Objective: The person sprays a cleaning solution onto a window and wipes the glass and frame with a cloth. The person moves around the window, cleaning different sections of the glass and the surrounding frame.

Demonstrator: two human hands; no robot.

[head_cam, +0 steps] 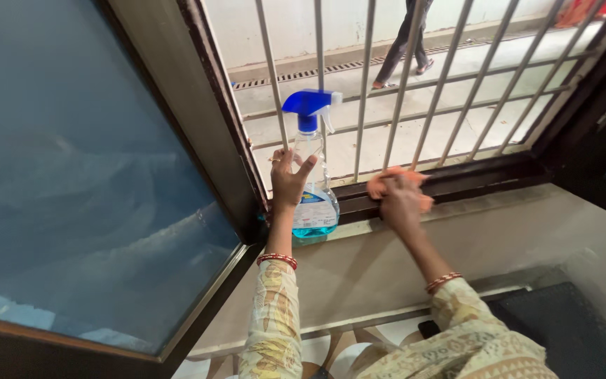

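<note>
A clear spray bottle with a blue trigger head and blue liquid at its bottom stands on the window sill. My left hand is wrapped around the bottle's left side, thumb across its front. My right hand presses an orange cloth onto the dark lower window frame, just right of the bottle. Both wrists wear red bangles, and the sleeves are patterned cream.
Metal window bars run in front of an outdoor pavement where a person's legs walk by. An opened glass window pane swings in at the left. A dark cushioned seat lies at the lower right.
</note>
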